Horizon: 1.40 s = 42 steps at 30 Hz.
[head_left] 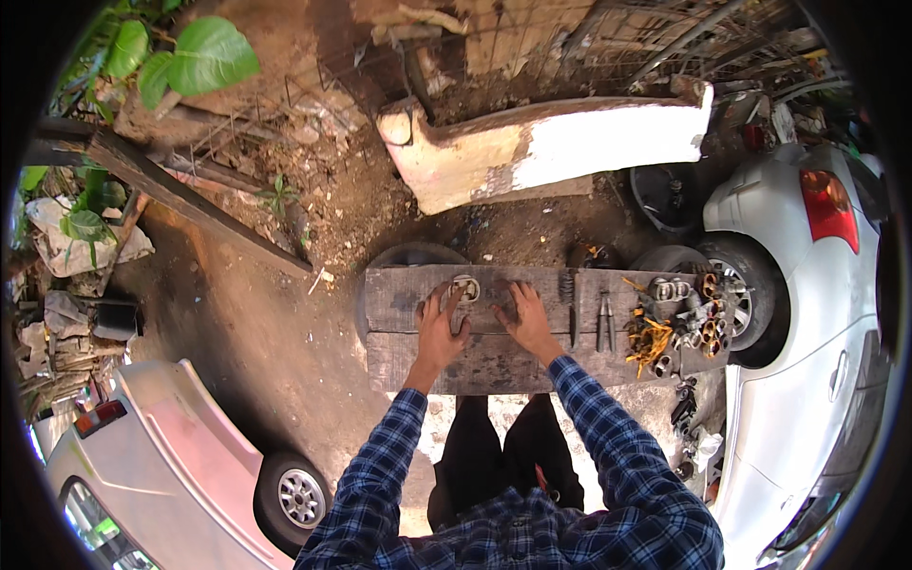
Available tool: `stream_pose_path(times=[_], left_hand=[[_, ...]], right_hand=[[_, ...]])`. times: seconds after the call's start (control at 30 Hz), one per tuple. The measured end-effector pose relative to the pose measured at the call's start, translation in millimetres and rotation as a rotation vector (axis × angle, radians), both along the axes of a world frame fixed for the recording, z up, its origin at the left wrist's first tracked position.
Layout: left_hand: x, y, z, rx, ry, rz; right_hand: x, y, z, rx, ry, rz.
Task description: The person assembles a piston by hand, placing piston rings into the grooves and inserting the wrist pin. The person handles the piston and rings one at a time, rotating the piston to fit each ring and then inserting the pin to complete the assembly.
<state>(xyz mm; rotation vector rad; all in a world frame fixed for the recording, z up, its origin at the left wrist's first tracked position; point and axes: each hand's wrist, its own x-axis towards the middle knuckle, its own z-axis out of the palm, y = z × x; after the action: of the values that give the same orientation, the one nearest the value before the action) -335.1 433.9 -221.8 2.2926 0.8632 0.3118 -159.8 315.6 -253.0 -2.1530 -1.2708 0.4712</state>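
Observation:
A small round metal part (465, 288), pale with a darker middle, lies near the far edge of the weathered plank table (399, 351). My left hand (440, 332) is just left of it, fingers apart, with fingertips at its rim; whether they touch it I cannot tell. To its right, my right hand (528, 323) rests over the planks with fingers spread and nothing in it. Right of that hand lie a dark wire brush (573, 309) and a pair of pliers (606, 321), handles toward me.
Metal engine-like parts (708, 318) and a frayed yellow-orange cloth (650, 342) crowd the table's right end. A silver car (788, 304) stands close on the right, a pinkish car (190, 446) at lower left. Beyond the table lies a pale body panel (560, 147); a dark bucket (665, 195) is beside it.

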Motion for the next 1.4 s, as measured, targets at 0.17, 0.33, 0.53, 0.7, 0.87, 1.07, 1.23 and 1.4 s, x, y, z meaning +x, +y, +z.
stream_pose_path(times=[0.17, 0.33, 0.53, 0.7, 0.87, 1.07, 1.23, 1.4], left_hand=[[16, -52, 70, -0.084, -0.156, -0.013], [46, -112, 111, -0.194, -0.263, -0.114], [101, -179, 121, -0.303, -0.228, -0.244], [167, -232, 112, -0.367, -0.176, -0.200], [239, -283, 104, -0.366, -0.187, -0.100], [304, -320, 92, -0.449, -0.049, -0.071], [354, -328, 50, -0.437, -0.044, -0.149], [405, -331, -14, -0.210, 0.114, -0.196]], right_hand=[[-7, -49, 90, 0.212, 0.160, -0.071], [0, -121, 149, 0.304, 0.285, -0.205], [51, -214, 148, 0.347, 0.312, -0.367], [124, -283, 128, 0.272, 0.316, -0.365], [197, -342, 109, 0.290, 0.316, -0.318], [277, -383, 86, 0.184, 0.381, -0.328], [332, -380, 46, 0.147, 0.393, -0.352], [366, -366, -10, 0.060, 0.404, -0.371]])
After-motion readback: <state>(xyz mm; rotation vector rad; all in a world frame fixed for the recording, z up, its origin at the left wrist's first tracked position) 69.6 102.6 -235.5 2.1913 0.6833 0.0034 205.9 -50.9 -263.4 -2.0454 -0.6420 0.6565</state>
